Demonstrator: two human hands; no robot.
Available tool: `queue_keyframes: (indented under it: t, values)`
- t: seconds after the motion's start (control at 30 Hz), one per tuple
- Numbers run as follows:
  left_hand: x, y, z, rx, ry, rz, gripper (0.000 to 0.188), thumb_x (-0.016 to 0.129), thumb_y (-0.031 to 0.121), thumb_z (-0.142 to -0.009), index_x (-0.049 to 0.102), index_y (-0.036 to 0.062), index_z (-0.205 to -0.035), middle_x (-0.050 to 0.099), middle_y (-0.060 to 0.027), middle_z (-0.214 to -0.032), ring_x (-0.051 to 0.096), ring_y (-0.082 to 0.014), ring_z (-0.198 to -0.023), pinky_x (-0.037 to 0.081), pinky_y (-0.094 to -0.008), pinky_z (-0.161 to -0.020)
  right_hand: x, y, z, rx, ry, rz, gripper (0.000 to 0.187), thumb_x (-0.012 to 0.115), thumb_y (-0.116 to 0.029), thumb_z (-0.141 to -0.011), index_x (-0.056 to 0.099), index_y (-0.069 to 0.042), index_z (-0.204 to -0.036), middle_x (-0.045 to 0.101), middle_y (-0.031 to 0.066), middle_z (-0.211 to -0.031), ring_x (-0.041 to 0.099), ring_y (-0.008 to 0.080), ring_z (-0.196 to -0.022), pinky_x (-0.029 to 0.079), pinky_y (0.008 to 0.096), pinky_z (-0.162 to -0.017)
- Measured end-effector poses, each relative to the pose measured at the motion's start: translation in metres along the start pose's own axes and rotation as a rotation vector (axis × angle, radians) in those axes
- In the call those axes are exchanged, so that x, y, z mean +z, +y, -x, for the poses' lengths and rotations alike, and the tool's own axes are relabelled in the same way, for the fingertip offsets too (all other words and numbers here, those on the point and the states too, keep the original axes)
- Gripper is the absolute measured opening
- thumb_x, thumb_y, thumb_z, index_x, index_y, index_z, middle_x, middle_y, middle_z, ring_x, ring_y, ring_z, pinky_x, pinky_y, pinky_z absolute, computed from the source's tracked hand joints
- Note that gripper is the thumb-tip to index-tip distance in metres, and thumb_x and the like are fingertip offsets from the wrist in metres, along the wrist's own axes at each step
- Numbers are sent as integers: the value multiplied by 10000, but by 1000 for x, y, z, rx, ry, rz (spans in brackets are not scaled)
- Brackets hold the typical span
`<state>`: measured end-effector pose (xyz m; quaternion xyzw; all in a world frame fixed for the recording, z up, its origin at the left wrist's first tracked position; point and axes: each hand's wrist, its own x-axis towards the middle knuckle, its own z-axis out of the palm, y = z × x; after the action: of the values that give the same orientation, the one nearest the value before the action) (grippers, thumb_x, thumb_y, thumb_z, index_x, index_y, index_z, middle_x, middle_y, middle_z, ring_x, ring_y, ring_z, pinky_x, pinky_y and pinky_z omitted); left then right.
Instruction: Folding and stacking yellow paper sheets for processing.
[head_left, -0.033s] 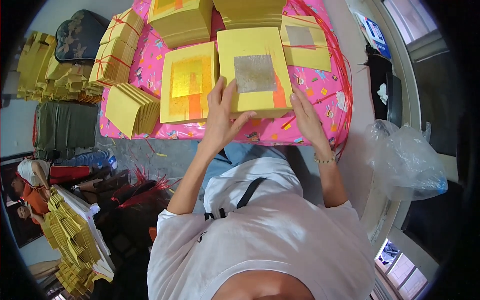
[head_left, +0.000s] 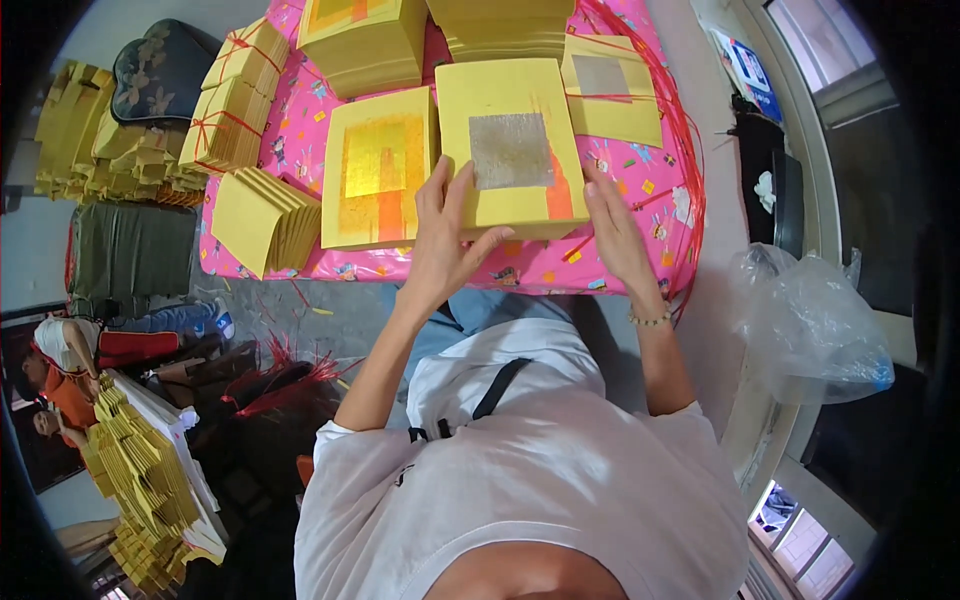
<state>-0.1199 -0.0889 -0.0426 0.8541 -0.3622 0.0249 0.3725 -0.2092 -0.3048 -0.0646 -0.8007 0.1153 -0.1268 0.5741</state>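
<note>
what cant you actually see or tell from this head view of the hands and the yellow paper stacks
- Left hand: fingers lie on the silver-square stack; the palm hides whether it grips the stack's edge.
- Right hand: its fingertips cover the stack's right corner.
- Top stacks: cut off by the upper edge.
- Stack heights: not readable from above.
- Plastic bag: contents too hazy to tell.
- Folded yellow papers, lower left: bent and small at the fisheye rim.
</note>
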Motion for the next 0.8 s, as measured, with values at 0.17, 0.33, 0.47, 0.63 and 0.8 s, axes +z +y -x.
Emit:
queue_keyframes:
  t: [0.17,0.33,0.47,0.63,0.8]
  values:
    - [-5,7,3,-61,5,36,792,764,288,-717,357,20,-1342,250,-277,-1382,309,-430,-1244,348,-476,-1005,-10,-29,-64,-278,144,341,382,415,-239,-957,482,9,-1240,536,210,-1159,512,349,-1086,395,389,-934]
    - [-4,2,2,-46,37,92,758,756,263,-728,370,42,-1342,273,-251,-1379,328,-409,-1247,356,-457,-1007,4,-26,-149,-477,53,595,319,429,-230,-944,554,-23,-1151,595,146,-1058,538,328,-1023,413,378,-892]
    - [-5,1,3,-79,40,120,731,753,240,-729,386,51,-1333,296,-241,-1367,349,-397,-1240,360,-446,-1005,24,-17,-187,-490,11,865,297,435,-243,-928,583,-75,-1124,607,110,-1060,539,305,-1003,400,428,-860]
    - [-5,-4,4,-55,50,112,678,769,230,-714,455,73,-1293,378,-188,-1339,414,-352,-1224,400,-416,-980,35,-11,-198,-486,43,992,279,420,-258,-932,607,-117,-1084,616,77,-1051,537,277,-1018,365,450,-854]
    - [-5,-4,4,-49,55,125,614,759,225,-726,496,75,-1259,408,-181,-1318,426,-346,-1213,409,-411,-967,38,-5,-200,-480,-5,940,280,415,-267,-934,607,-113,-1066,623,78,-1023,555,286,-984,348,440,-864]
